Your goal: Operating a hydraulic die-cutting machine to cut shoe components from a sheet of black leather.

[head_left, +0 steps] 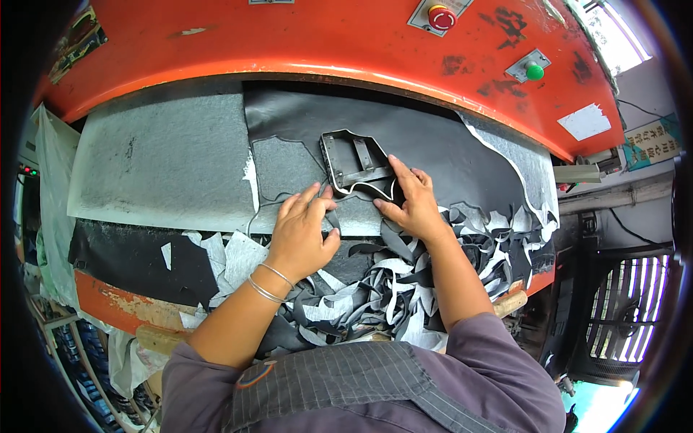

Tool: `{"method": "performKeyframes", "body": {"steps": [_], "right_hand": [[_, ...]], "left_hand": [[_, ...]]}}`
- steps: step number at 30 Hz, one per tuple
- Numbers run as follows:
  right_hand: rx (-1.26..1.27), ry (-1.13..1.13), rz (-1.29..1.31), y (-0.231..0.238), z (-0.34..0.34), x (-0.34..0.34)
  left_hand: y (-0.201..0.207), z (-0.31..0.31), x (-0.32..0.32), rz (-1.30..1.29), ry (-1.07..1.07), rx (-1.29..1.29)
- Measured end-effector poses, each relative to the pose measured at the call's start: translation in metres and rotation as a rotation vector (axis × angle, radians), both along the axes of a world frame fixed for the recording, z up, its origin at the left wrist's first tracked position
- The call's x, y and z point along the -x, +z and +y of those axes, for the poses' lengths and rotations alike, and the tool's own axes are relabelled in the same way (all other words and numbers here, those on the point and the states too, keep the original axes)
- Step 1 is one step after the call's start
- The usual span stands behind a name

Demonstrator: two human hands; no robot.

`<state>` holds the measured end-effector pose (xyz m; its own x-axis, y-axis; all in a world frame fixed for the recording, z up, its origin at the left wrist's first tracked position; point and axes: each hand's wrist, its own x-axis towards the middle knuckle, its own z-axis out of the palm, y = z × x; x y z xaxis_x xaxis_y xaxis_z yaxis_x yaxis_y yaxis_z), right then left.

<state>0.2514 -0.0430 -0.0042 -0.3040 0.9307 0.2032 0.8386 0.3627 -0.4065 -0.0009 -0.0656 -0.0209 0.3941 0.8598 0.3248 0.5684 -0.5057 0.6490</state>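
A metal cutting die (359, 175), an open frame with cross bars and a pale edge, lies on a black leather sheet (462, 155) with a white underside. My right hand (413, 198) grips the die's near right corner, thumb at the lower edge and fingers along the side. Just left of the die, my left hand (299, 224) has its fingers bent round a narrow dark leather scrap (332, 219), which they partly hide. Beside that hand, a cut-out gap in the sheet bares the grey cutting board (166, 159).
An orange press (289, 40) spans the far side, with a red button (442, 18) and a green button (534, 71). Curled leather offcuts (390, 289) pile up against my forearms. A larger black piece (137, 260) lies at the left front; a fan (628, 307) stands at right.
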Motion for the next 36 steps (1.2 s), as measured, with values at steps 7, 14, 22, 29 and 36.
{"method": "performKeyframes", "body": {"steps": [7, 14, 22, 29, 36], "right_hand": [[0.096, -0.054, -0.038, 0.021, -0.009, 0.000], [-0.945, -0.451, 1.136, 0.168, 0.006, -0.047], [-1.035, -0.761, 0.586, 0.198, -0.008, -0.079], [0.105, 0.348, 0.006, 0.110, -0.205, 0.062], [-0.016, 0.093, -0.110, 0.049, -0.247, 0.101]], "left_hand": [[0.012, -0.001, 0.006, -0.034, -0.004, 0.051], [0.137, 0.023, 0.042, -0.344, 0.315, -0.483], [0.197, 0.005, 0.062, -0.133, 0.256, -0.490], [0.108, -0.166, 0.051, 0.198, -0.257, 0.121], [0.061, -0.220, 0.028, 0.244, -0.024, -0.060]]}}
